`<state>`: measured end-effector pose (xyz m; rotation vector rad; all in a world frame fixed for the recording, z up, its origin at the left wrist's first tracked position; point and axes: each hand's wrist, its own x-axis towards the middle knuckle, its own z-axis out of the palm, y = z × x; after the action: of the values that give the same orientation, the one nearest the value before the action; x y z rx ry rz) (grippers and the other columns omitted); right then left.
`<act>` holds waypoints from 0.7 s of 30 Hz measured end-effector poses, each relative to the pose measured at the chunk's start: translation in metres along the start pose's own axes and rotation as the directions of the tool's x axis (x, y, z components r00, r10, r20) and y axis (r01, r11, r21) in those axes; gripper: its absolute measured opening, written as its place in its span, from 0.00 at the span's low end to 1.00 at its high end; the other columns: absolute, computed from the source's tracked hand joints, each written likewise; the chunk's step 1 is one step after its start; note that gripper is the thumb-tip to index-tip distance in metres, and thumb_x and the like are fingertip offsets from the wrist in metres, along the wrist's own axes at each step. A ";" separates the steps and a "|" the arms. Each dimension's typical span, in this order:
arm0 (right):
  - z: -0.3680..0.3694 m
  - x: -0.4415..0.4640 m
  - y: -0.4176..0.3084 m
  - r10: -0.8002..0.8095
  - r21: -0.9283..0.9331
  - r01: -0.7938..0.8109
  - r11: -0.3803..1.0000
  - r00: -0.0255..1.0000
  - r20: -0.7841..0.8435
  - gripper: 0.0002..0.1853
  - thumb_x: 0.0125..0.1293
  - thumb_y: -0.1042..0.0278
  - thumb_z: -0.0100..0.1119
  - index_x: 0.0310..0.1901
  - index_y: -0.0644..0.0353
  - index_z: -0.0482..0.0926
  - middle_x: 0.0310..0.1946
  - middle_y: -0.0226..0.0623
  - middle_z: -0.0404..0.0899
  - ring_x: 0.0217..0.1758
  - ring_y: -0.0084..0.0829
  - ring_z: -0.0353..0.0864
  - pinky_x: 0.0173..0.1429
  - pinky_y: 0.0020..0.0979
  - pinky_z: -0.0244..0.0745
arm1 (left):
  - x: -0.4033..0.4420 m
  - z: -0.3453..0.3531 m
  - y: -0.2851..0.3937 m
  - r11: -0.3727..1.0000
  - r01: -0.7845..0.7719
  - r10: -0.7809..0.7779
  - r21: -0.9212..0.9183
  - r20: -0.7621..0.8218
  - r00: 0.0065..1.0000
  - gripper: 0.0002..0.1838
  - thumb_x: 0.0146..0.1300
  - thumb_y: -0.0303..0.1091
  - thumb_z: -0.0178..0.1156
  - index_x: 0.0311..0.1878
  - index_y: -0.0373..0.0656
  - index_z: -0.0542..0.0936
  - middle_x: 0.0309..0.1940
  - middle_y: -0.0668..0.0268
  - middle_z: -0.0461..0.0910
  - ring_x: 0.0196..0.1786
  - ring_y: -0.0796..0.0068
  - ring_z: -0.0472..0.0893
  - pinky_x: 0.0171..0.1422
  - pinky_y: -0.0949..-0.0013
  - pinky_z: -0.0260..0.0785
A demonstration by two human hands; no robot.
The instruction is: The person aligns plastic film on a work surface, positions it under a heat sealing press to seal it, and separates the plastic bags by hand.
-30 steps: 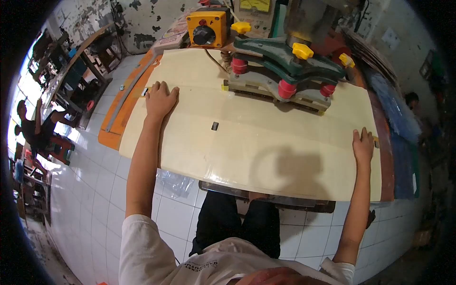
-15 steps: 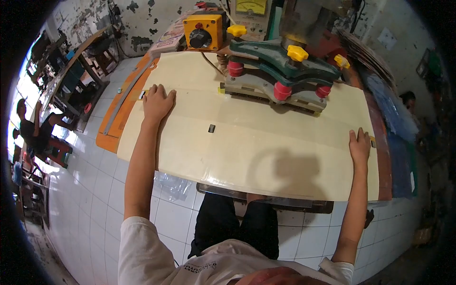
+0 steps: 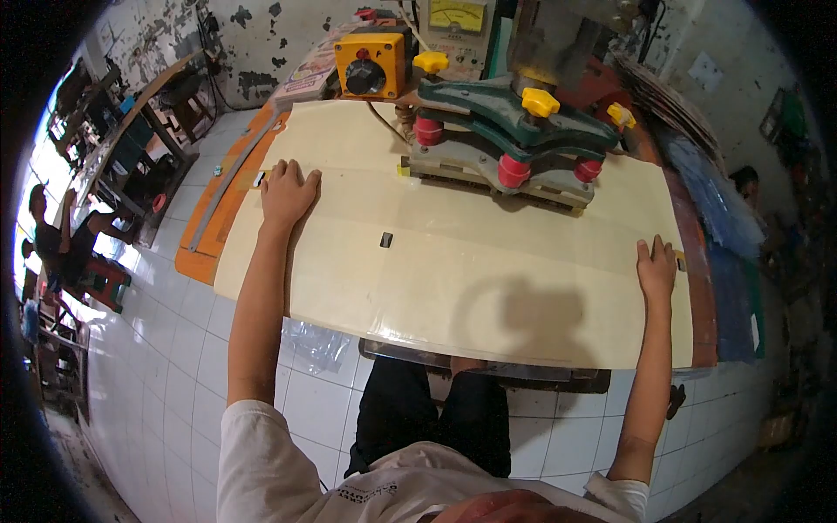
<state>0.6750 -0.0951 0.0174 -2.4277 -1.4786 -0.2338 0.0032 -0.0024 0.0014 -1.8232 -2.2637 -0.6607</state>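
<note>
A large cream-coloured sheet (image 3: 418, 296) covers the work table in front of me. My left hand (image 3: 289, 193) lies on its left part, palm down with fingers stretched out, beside a small dark-and-white piece (image 3: 259, 179). Near the right edge my right hand (image 3: 656, 268) rests on the sheet, fingers extended, close to another small dark piece (image 3: 681, 261). A small dark rectangle (image 3: 385, 240) shows on the sheet between the hands. Over the sheet's far side stands a press head (image 3: 514, 131) with green arms, yellow knobs and red spacers. Whether its lower plate touches the sheet, I cannot tell.
A yellow control box (image 3: 370, 65) with a black dial stands behind the sheet, near a meter (image 3: 458, 19). A metal strip (image 3: 228, 187) lies on the orange board at left. Clear plastic sheets (image 3: 711, 196) hang at right. Another person (image 3: 65, 231) sits far left.
Both hands stay flat on the sheet in nearly the same places. The whole view has shifted very slightly.
</note>
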 end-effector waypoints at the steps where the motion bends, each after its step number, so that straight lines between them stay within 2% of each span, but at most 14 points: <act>1: -0.001 0.000 -0.001 0.003 0.000 -0.003 1.000 1.000 0.000 0.37 0.73 0.38 0.46 0.73 0.59 0.66 0.74 0.63 0.57 0.79 0.58 0.53 0.81 0.51 0.46 | 0.000 -0.001 0.000 1.000 0.004 -0.005 0.004 0.007 1.000 0.34 0.66 0.60 0.54 0.60 0.37 0.76 0.67 0.49 0.71 0.72 0.52 0.67 0.76 0.41 0.51; 12: 0.002 0.002 0.000 -0.003 -0.047 0.003 0.999 1.000 -0.006 0.37 0.73 0.37 0.45 0.73 0.58 0.66 0.74 0.63 0.58 0.78 0.59 0.54 0.80 0.51 0.49 | 0.001 -0.004 0.002 1.000 0.019 -0.019 0.016 0.040 0.999 0.36 0.67 0.61 0.53 0.65 0.38 0.75 0.69 0.49 0.69 0.73 0.52 0.66 0.77 0.42 0.50; 17: 0.004 0.001 0.001 -0.008 -0.031 0.007 0.999 0.999 -0.034 0.37 0.73 0.38 0.47 0.72 0.58 0.67 0.73 0.63 0.59 0.77 0.59 0.56 0.80 0.52 0.51 | 0.002 -0.005 0.003 0.999 0.041 -0.042 0.011 0.098 0.994 0.37 0.67 0.61 0.53 0.67 0.38 0.73 0.71 0.49 0.67 0.76 0.51 0.63 0.79 0.41 0.47; 21: 0.004 0.002 0.003 -0.030 -0.023 0.029 0.999 0.999 -0.036 0.36 0.72 0.38 0.48 0.72 0.59 0.68 0.73 0.64 0.60 0.77 0.60 0.56 0.80 0.52 0.51 | 0.003 -0.002 0.002 0.999 0.052 -0.051 -0.002 0.083 0.995 0.38 0.67 0.61 0.52 0.68 0.39 0.72 0.73 0.49 0.65 0.77 0.51 0.61 0.80 0.41 0.45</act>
<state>0.6782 -0.0936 0.0141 -2.4075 -1.5047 -0.3014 0.0038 -0.0009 0.0048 -1.8325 -2.3708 -0.6097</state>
